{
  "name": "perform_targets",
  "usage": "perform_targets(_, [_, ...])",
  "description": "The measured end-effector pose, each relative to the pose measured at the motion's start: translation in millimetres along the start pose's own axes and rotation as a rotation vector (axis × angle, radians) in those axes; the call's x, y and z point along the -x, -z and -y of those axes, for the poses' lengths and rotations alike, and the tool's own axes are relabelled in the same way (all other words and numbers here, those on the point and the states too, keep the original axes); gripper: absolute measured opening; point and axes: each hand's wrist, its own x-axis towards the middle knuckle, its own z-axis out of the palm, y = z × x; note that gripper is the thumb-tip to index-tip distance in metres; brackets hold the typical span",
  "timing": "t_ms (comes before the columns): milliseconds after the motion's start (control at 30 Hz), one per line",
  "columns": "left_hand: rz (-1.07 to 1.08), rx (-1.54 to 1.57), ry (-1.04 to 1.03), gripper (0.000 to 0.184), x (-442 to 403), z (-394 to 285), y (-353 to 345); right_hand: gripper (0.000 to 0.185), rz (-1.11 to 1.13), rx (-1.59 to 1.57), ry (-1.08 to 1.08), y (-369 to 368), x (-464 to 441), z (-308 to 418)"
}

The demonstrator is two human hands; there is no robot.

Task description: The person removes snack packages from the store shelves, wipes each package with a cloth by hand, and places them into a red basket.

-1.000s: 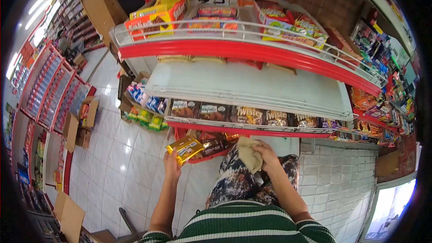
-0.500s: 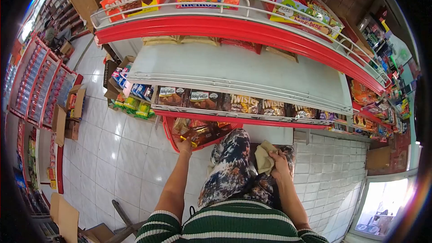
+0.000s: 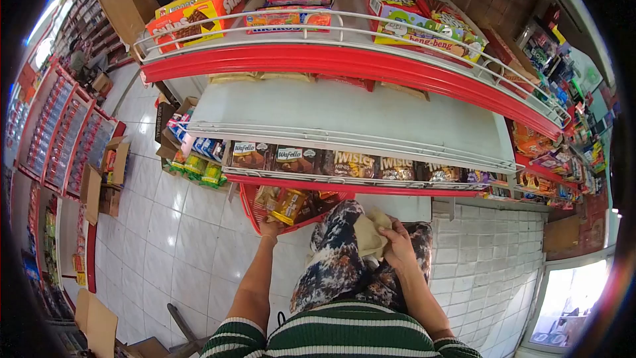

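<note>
Over the near left edge of a red basket [image 3: 249,211], my left hand [image 3: 271,227] grips a yellow-and-brown snack pack [image 3: 289,206]. More packs lie in the basket under it, partly hidden by the shelf above. My right hand [image 3: 396,238] is closed on a beige cloth [image 3: 370,235], held over my patterned trousers [image 3: 331,258]. Just beyond both hands, the lower shelf holds Wafello packs [image 3: 297,160] and Twister packs [image 3: 353,164] behind a wire rail.
The middle shelf [image 3: 344,109] has a bare white surface. Snack boxes [image 3: 199,16] stand on the top shelf with the red edge [image 3: 331,59]. At left are open cartons [image 3: 116,166] and a bottle rack [image 3: 63,136]. A white tiled surface [image 3: 483,258] lies at right.
Since half a second ago, the pack in my left hand has come up and turned its yellow face to view. My right hand has moved left with the cloth.
</note>
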Motion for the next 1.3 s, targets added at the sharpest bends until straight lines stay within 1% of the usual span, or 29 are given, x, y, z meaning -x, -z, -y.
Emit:
perform_targets(33, [0.008, -0.011, 0.052, 0.056, 9.1, -6.7, -0.8, 0.032, 0.061, 0.008, 0.011, -8.5, 0.6, 2.0])
perform_targets(67, [-0.030, 0.001, 0.058, 0.046, 18.3, -11.6, -4.1, 0.037, 0.086, 0.017, 0.008, -16.3, 0.1, 3.7])
perform_targets(100, [-0.034, 0.000, 0.056, 0.046, 18.6, -12.0, -3.9, 0.037, 0.090, 0.014, 0.005, -24.5, 0.9, 5.6])
perform_targets(167, [-0.015, -0.052, 0.018, 0.030, 17.9, -9.6, -1.4, 0.035, 0.122, 0.049, -0.003, -37.2, 3.8, 10.2])
perform_targets(200, [-0.020, -0.053, 0.017, 0.030, 18.2, -8.2, 0.2, 0.035, 0.124, 0.048, -0.007, -37.5, 4.3, 13.2])
perform_targets(267, [0.018, -0.089, 0.006, 0.014, 19.6, -4.4, 4.6, 0.034, 0.204, -0.090, 0.015, -36.6, 5.5, 20.4])
perform_targets(300, [0.013, -0.091, 0.007, 0.014, 24.6, -4.9, 4.9, 0.033, 0.120, -0.141, 0.075, -48.1, 12.2, 31.3])
perform_targets(367, [-0.023, -0.201, 0.033, 0.007, 40.6, -9.9, 3.4, 0.029, 0.099, -0.311, 0.107, -39.2, 19.0, 47.1])
perform_targets(433, [-0.042, -0.225, 0.044, 0.007, 49.8, -11.2, 5.6, 0.032, 0.237, -0.585, 0.160, -21.0, 19.5, 61.1])
perform_targets(500, [-0.056, -0.248, 0.051, 0.009, 56.6, -11.3, 6.6, 0.041, 0.348, -0.672, 0.160, 2.1, 9.8, 69.3])
perform_targets(567, [-0.077, -0.285, 0.070, 0.011, 61.4, -13.9, 7.3, 0.047, 0.144, -0.466, 0.149, 12.1, 12.0, 77.2])
perform_targets(600, [-0.077, -0.288, 0.068, 0.011, 66.4, -17.5, 4.3, 0.047, 0.144, -0.469, 0.151, 14.4, 17.5, 77.6])
perform_targets(667, [-0.050, -0.237, -0.008, 0.009, 78.0, -25.4, -7.5, 0.048, 0.246, -0.367, -0.001, 18.8, 35.1, 81.4])
perform_targets(700, [-0.046, -0.241, -0.008, 0.009, 86.4, -29.5, -14.5, 0.048, 0.243, -0.370, 0.003, 13.2, 45.2, 85.4])
perform_targets(767, [0.202, 0.012, -0.251, 0.008, 112.1, -42.4, -32.8, 0.050, 0.000, -0.235, 0.053, -0.2, 63.9, 90.1])
perform_targets(800, [0.291, 0.088, -0.301, 0.006, 140.6, -59.6, -50.5, 0.038, 0.038, -0.281, 0.102, 6.4, 65.9, 89.9])
perform_targets(833, [0.381, 0.165, -0.350, 0.005, 178.4, -83.0, -71.7, 0.038, 0.033, -0.283, 0.109, 24.0, 62.9, 85.1])
perform_targets(900, [0.747, 0.314, -0.342, 0.006, 256.1, -129.0, -104.4, 0.030, 0.295, -0.467, 0.193, 66.0, 55.4, 73.2])
perform_targets(933, [1.014, 0.378, -0.358, 0.007, 298.0, -150.3, -114.1, 0.030, 0.332, -0.639, 0.183, 68.0, 59.8, 70.9])
perform_targets(967, [1.279, 0.442, -0.368, 0.010, 337.8, -169.6, -118.5, 0.030, 0.323, -0.644, 0.187, 67.2, 63.1, 68.0])
perform_targets(1000, [1.391, 0.222, -0.434, 0.022, 370.2, -185.3, -112.1, 0.030, 0.237, -0.705, 0.207, 64.5, 66.3, 64.3])
perform_targets(1033, [1.645, 0.170, -0.492, 0.026, 389.6, -197.8, -116.2, 0.029, 0.147, -0.765, 0.224, 62.2, 70.2, 60.0])
perform_targets(1067, [1.988, 0.558, -0.926, 0.021, 411.2, -210.1, -150.8, 0.032, 0.091, -0.717, 0.229, 59.8, 72.3, 57.1])
perform_targets(1100, [2.164, 0.421, -0.917, 0.025, 422.1, -223.8, -153.4, 0.034, 0.189, -0.705, 0.131, 58.9, 75.6, 57.2])
perform_targets(1133, [2.017, 0.354, -0.885, 0.017, 448.4, -229.4, -153.0, 0.034, 0.129, -0.694, 0.135, 53.5, 77.8, 58.3])
perform_targets(1167, [1.873, 0.286, -0.854, 0.021, 471.2, -232.6, -154.9, 0.035, 0.072, -0.684, 0.142, 51.1, 80.2, 58.7])
perform_targets(1200, [1.874, 0.286, -0.846, 0.021, 479.7, -235.9, -163.3, 0.039, 0.151, -0.622, 0.153, 56.5, 82.0, 57.1])
perform_targets(1267, [2.080, 0.210, -0.769, 0.018, 487.0, -243.6, -183.9, 0.039, 0.165, -0.616, 0.173, 68.9, 85.7, 55.7])
perform_targets(1300, [2.083, 0.210, -0.768, 0.018, 491.2, -241.6, -186.8, 0.039, 0.182, -0.609, 0.192, 75.0, 87.2, 55.5])
